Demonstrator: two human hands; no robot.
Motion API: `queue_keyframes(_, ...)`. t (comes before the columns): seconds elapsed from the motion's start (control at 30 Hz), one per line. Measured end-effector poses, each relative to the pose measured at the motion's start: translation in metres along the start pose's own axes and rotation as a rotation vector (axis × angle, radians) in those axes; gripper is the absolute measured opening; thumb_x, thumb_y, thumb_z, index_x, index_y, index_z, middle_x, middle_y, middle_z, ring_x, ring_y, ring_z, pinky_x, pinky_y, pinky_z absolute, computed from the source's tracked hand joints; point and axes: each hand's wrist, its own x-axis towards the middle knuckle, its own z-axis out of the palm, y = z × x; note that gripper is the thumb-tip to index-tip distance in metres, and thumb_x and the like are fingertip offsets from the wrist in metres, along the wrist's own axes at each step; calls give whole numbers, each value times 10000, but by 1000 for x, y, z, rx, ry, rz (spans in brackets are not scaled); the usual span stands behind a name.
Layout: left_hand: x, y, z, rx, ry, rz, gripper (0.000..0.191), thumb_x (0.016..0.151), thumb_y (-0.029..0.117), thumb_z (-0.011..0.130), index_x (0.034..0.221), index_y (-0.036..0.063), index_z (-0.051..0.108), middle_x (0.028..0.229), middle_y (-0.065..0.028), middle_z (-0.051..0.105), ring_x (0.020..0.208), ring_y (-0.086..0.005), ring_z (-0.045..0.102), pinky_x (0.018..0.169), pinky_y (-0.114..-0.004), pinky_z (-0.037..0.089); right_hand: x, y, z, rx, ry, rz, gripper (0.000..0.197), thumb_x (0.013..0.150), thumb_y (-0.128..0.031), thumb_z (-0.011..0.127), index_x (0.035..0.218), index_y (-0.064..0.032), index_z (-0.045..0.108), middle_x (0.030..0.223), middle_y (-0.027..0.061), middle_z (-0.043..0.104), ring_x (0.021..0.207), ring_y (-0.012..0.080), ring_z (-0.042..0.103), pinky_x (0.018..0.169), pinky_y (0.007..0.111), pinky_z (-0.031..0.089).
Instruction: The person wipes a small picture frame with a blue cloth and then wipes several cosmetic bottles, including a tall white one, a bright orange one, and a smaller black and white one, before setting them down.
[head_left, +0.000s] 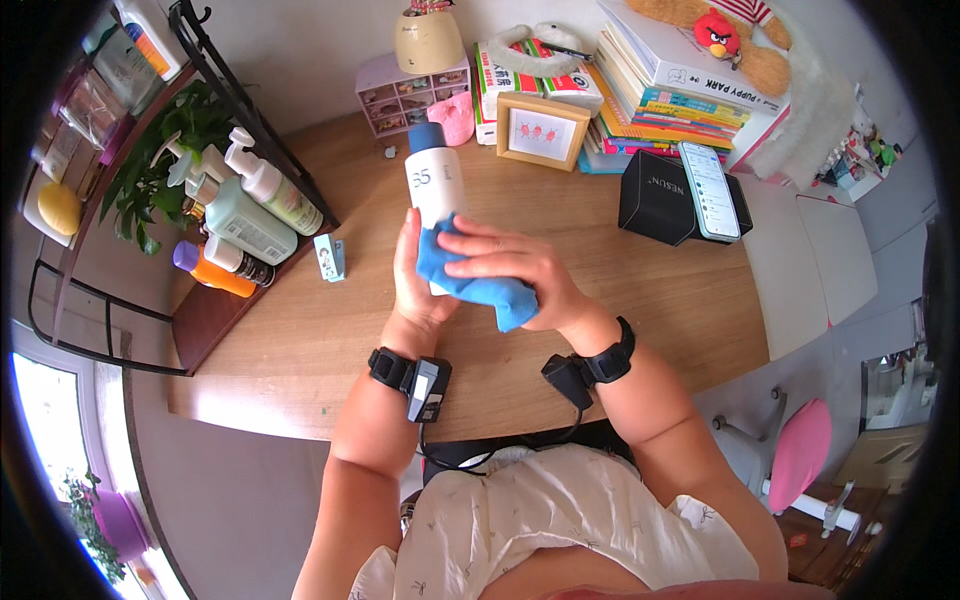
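My left hand (415, 281) holds a white bottle (436, 184) with a dark blue cap, tilted slightly over the middle of the wooden desk (660, 300). A blue cloth (469, 281) is in my right hand (525, 270), pressed on the lower front of the bottle, with the fingers spread over it. The cloth's loose end hangs below my right palm. The bottle's base is mostly hidden by the cloth and hands. Each wrist wears a black strap with a small device and a cable.
Pump bottles (247, 217) stand on a corner shelf (225, 330) at left, near a small light blue box (330, 257). Behind are a drawer organizer (412, 97), a framed picture (541, 135) and stacked books (675, 112). A phone (709, 191) leans on a black box (654, 196) at right.
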Motion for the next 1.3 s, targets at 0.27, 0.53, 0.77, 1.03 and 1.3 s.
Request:
queue_keyframes(0.27,-4,-16,-5,94,-17,-98,654,937,593,455,1353,88,454,1229,-104,597,1111,-256,587,966,-408,481,-6,12,4,-99,203,68,482,808,-13,675,1280,-72,594,1448,151,459,1368,314,402,1107,396,354)
queue_keyframes(0.53,-4,-28,0,329,-17,-46,582,935,462,535,1333,44,460,1187,-107,612,1050,-232,605,912,-354,497,-6,16,-6,-53,363,188,432,877,-14,601,1306,-61,576,1478,170,415,1386,294,377,1116,373,328)
queue_keyframes(0.77,6,7,-20,92,-20,87,586,966,548,414,1293,70,504,1076,-112,634,977,-233,627,882,-395,524,-1,-1,1,20,-14,5,333,756,-85,679,1088,-89,703,1265,134,625,1266,326,522,1052,414,423)
queue_keyframes(1.03,-2,-19,6,116,9,-91,568,977,509,449,1347,79,457,1178,-92,612,1061,-235,609,930,-378,494,-9,22,3,-50,225,113,398,894,-46,613,1291,-66,585,1461,163,441,1363,294,412,1100,377,352)
queue_keyframes(1.3,-5,-27,6,378,31,-29,644,953,520,499,1349,15,445,1159,-102,608,1004,-178,608,851,-313,511,-12,23,0,39,373,359,409,961,-97,552,1365,-50,505,1466,144,443,1333,233,446,1069,326,377)
